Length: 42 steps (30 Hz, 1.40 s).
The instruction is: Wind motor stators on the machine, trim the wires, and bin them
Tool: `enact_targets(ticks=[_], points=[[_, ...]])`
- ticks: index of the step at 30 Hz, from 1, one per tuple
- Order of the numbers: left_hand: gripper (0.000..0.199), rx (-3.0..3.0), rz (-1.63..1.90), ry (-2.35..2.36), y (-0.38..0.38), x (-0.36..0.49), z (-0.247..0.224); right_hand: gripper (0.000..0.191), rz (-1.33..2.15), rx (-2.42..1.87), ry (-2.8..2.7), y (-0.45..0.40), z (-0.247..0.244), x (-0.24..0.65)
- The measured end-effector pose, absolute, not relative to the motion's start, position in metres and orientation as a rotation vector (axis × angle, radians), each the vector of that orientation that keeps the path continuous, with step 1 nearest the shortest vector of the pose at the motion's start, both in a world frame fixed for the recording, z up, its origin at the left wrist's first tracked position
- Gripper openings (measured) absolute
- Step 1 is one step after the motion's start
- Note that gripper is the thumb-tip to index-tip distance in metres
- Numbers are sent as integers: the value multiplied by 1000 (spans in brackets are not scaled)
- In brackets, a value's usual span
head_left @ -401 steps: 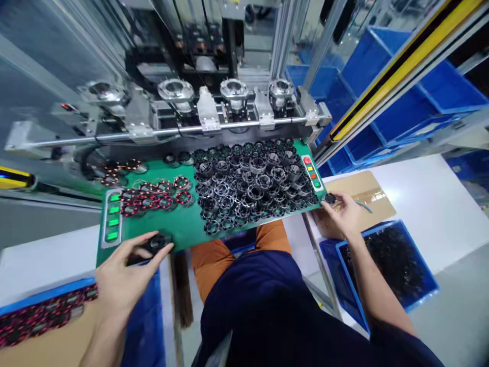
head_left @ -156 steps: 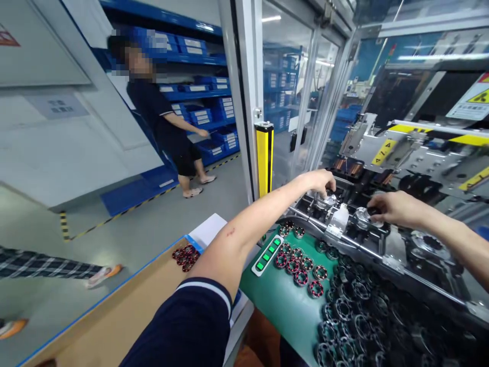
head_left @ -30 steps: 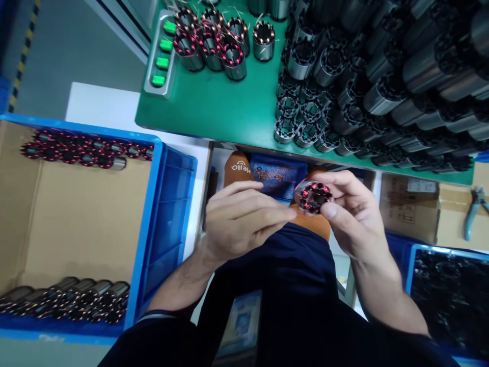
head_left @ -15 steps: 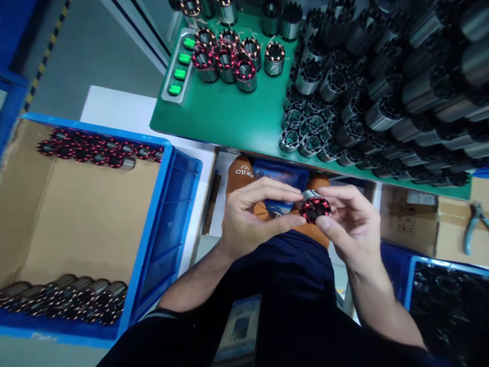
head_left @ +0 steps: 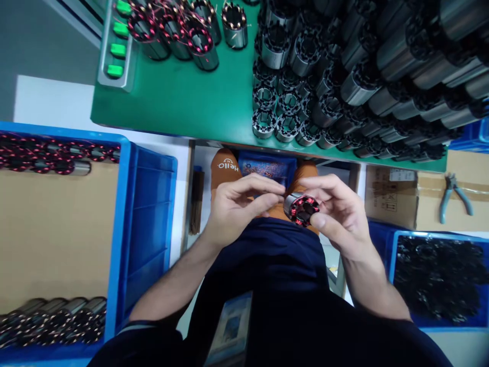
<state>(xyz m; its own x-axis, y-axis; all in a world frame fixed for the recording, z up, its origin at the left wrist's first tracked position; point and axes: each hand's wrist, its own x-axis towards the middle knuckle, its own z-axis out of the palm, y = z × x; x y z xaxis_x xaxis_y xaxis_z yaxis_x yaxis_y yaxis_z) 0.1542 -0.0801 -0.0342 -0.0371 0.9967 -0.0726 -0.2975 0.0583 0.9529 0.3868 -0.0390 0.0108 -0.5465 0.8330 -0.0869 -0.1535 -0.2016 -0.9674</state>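
Observation:
A motor stator [head_left: 292,204] with a steel shell and red-marked windings round its end is held above my lap, its wound end tilted toward me. My right hand [head_left: 342,211] grips it from the right, thumb on the near rim and fingers behind. Beside its left edge, my left hand [head_left: 239,206] has thumb and index fingertips brought close together in a pinch. Whether those fingertips touch the shell or hold something small, such as a wire end, I cannot make out.
The green worktop [head_left: 214,109] carries wound stators [head_left: 204,48] and many bare stator cores [head_left: 361,84]. A metal tray [head_left: 132,61] holds green blocks. At left stands a blue crate [head_left: 151,204] with stators; at right, pliers [head_left: 453,191] lie on cardboard above a bin [head_left: 439,278] of black parts.
The left fingers have drawn back from around the stator to its left edge. The right hand still holds it, with more of the shell showing. The whole view has shifted right.

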Motion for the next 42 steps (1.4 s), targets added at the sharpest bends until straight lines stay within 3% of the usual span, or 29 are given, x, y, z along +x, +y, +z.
enact_targets(ticks=[8, 14, 17, 18, 22, 27, 29, 34, 37, 42], points=[[4, 1256, 1220, 989, -67, 141, -6, 51, 1633, -853, -1594, -40, 6, 385], [30, 1139, 1149, 1079, -78, 147, -46, 43, 1687, -820, -1456, -39, 1, 393], [24, 1215, 1326, 1200, -79, 143, -56, 53, 1697, -794, -1426, -35, 3, 391], [28, 1319, 1407, 1218, -79, 141, -53, 56, 1692, -803, -1435, -33, 3, 390], [85, 1772, 1435, 1131, -77, 143, -22, 68, 1710, -881, -1475, -31, 1, 385], [91, 1766, 1397, 1118, -80, 155, -8, 65, 1768, -867, -1551, -29, 0, 382], [86, 1816, 1413, 1143, -82, 155, -13, 58, 1676, -884, -1628, -27, 2, 382], [50, 2075, 1404, 1226, -80, 154, -16, 16, 1330, -947, -1666, -24, 6, 387], [35, 2059, 1456, 1318, -77, 156, -10, 16, 1243, -1091, -1494, -23, 5, 392], [40, 1931, 1550, 1497, -73, 163, -4, 10, 1118, -1088, -1314, -31, -1, 392]])
